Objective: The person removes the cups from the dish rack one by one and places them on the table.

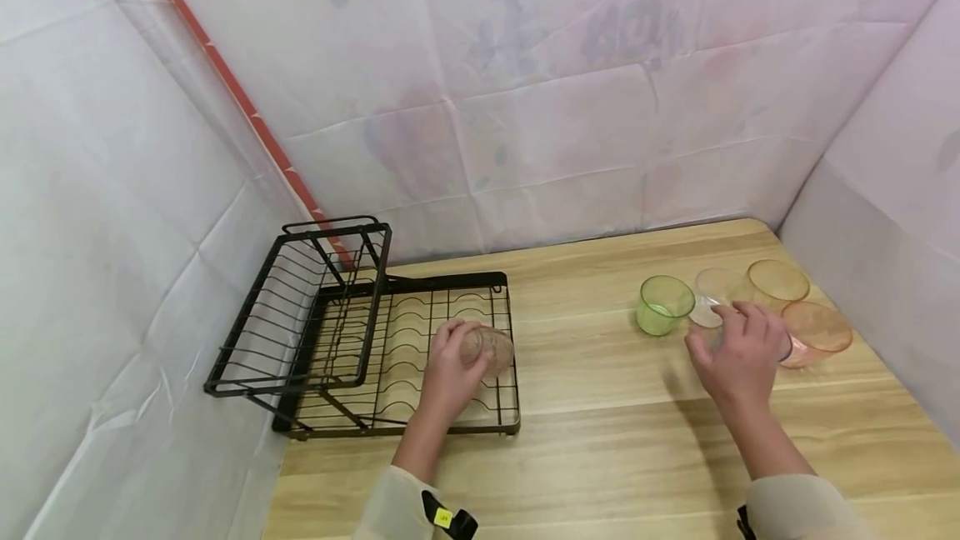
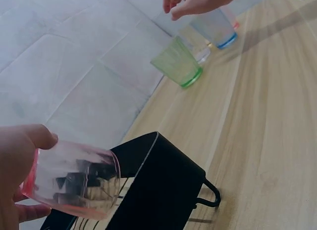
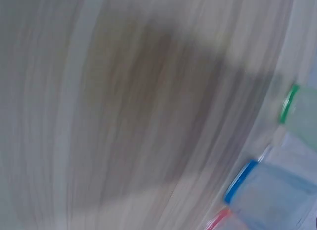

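My left hand (image 1: 448, 369) grips a pink-tinted clear tumbler (image 1: 498, 352) by its base end, tipped on its side above the right part of the black wire dish rack (image 1: 513, 390). In the left wrist view the mouth of this tumbler (image 2: 79, 175) faces the rack. On the right, my right hand (image 1: 742, 348) hovers at a blue tumbler (image 2: 216, 28), fingers loosely bent and not closed round it. The head view shows little of the blue tumbler behind that hand. Close by stand a green tumbler (image 1: 663, 307) and a colourless tumbler (image 1: 705, 309).
A yellow tumbler (image 1: 780, 280) and an orange-pink tumbler (image 1: 817, 327) stand at the table's right side. The rack's raised upper tier (image 1: 377, 307) is at its left. White sheeting (image 1: 555, 148) walls the wooden table (image 1: 592, 440) behind and at both sides.
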`<action>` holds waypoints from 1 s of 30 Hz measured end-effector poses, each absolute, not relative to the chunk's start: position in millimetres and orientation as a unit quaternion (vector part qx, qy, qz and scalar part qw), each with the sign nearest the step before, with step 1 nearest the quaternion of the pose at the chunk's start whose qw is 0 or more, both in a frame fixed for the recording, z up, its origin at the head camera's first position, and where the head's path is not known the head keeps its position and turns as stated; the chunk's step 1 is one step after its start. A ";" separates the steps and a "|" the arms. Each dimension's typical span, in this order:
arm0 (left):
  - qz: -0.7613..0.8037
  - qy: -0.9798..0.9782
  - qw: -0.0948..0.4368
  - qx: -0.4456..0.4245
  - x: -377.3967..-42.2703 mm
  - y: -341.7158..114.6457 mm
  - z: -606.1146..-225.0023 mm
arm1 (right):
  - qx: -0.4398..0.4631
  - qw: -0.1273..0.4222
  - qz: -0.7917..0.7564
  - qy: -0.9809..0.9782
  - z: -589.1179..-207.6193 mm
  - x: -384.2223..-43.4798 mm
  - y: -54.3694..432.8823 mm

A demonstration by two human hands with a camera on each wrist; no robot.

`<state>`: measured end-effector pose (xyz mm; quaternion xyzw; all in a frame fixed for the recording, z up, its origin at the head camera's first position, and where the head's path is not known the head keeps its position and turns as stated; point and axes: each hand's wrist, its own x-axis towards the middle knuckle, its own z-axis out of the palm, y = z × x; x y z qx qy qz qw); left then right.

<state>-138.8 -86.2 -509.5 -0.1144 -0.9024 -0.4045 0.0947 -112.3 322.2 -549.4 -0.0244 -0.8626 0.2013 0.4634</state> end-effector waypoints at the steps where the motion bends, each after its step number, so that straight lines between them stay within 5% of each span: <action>1: -0.415 -0.898 0.099 -0.112 -139.0 -86.8 -509.0 | -0.017 0.478 0.205 -0.854 -548.3 -113.1 316.8; 7: -0.487 -0.862 0.098 -0.098 -136.1 -87.7 -505.8 | 0.023 0.503 0.232 -0.833 -545.3 -113.2 280.9; 12: -0.539 -0.834 0.081 -0.088 -131.9 -83.5 -502.2 | 0.051 0.457 0.294 -0.838 -545.1 -106.4 245.1; 16: -0.581 -0.807 0.060 -0.086 -128.0 -76.8 -499.7 | 0.050 0.356 0.376 -0.854 -543.5 -97.1 213.4; 23: -0.598 -0.795 0.029 -0.101 -121.2 -59.8 -497.7 | 0.025 0.097 0.533 -0.840 -536.3 -85.4 165.9; 30: -0.616 -0.780 0.005 -0.106 -115.2 -48.9 -497.9 | 0.006 0.005 0.653 -0.757 -530.6 -88.8 146.2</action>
